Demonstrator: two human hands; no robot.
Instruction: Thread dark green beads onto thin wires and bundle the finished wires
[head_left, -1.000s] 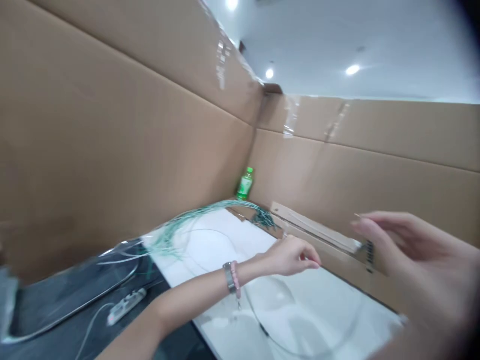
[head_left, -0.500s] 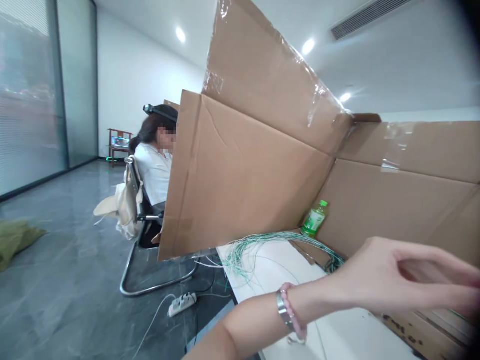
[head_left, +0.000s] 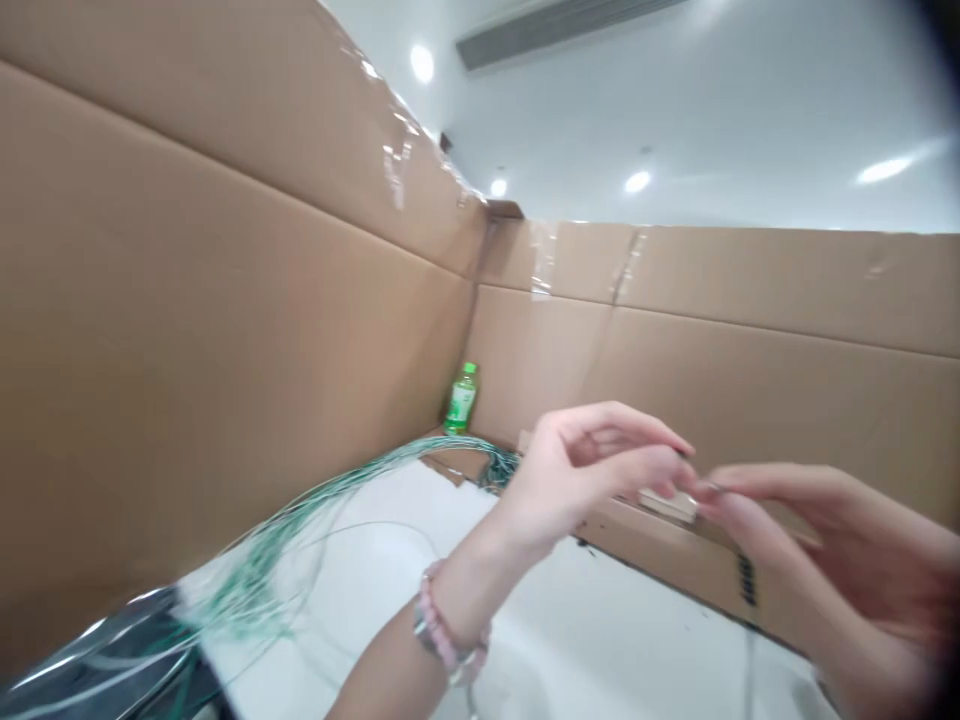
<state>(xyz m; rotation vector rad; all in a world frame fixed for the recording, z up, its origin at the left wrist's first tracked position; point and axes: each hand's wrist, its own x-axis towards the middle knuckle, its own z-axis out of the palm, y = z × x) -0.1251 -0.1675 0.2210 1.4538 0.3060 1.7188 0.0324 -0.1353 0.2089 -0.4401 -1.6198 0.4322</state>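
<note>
White tabletop (head_left: 570,640): thin green-white wires (head_left: 247,580) fanning out loosely, strands curving, slightly tangled.

Head-worn view; facing forward; hands (head_left: 592,470) close.

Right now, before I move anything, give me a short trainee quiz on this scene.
1. Which hand wears the pink bead bracelet: A, the left hand, or B, the right hand?
2. True or false: the green bottle stands in the corner of the cardboard walls.
3. Fill in the blank: the bundle of green wires lies across a ____ board.

Key: 1 A; 2 true; 3 white.
</note>
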